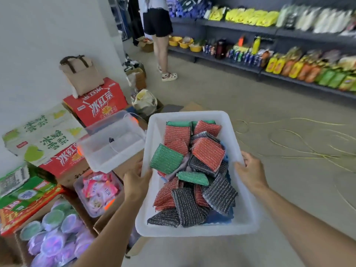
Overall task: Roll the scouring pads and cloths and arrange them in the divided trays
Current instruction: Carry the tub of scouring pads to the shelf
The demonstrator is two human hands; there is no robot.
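Note:
I hold a white plastic tray (154, 132) in the air in front of me, one hand on each long side. My left hand (135, 182) grips its left rim and my right hand (250, 172) grips its right rim. The tray is piled with several loose scouring pads: red ones (209, 153), green ones (166, 158) and black ones (219, 193). Bits of blue cloth (219, 218) and grey cloth show beneath the pads. None of the pads is rolled.
A clear plastic bin (111, 143) sits on stacked red and green cartons (96, 105) to my left, above a tub of pink packets (98, 191) and a box of purple cups (57, 237). Another person (159, 35) stands by dark shelves (289, 78) of goods. Yellow string (308, 149) lies on the floor.

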